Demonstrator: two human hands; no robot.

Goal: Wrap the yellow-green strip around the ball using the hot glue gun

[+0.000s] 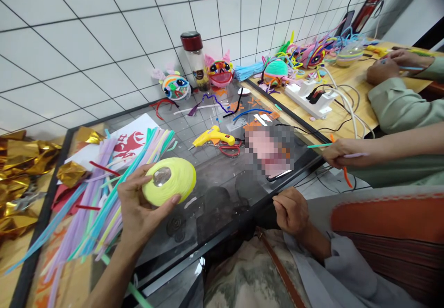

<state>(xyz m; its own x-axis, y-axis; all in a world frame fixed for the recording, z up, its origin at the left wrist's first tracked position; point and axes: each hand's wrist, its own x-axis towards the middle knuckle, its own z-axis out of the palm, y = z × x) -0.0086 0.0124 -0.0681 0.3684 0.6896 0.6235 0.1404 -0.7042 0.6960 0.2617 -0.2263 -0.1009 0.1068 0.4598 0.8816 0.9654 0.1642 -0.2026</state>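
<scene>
My left hand point(138, 194) grips a ball wrapped in rings of yellow pipe cleaner point(183, 178), with a round clear patch showing at its top. Thumb and fingers press on opposite sides, above the table's near left part. Just beside that hand lies a thick bundle of pastel pipe cleaners point(93, 201) in purple, green, blue and yellow. My right hand point(291, 211) is curled into a fist at the table's front edge, with nothing seen in it. A yellow glue gun point(213, 137) rests beyond the ball, next to red-handled scissors point(230, 149).
Two decorated animal-face balls, one striped point(176, 86) and one pink point(220, 71), flank a glass bottle point(197, 65) at the wall. Right of them stands a white power strip point(310, 97) with cables. Co-workers' hands point(335, 153) reach in from the right. Gold foil point(21, 183) lies left.
</scene>
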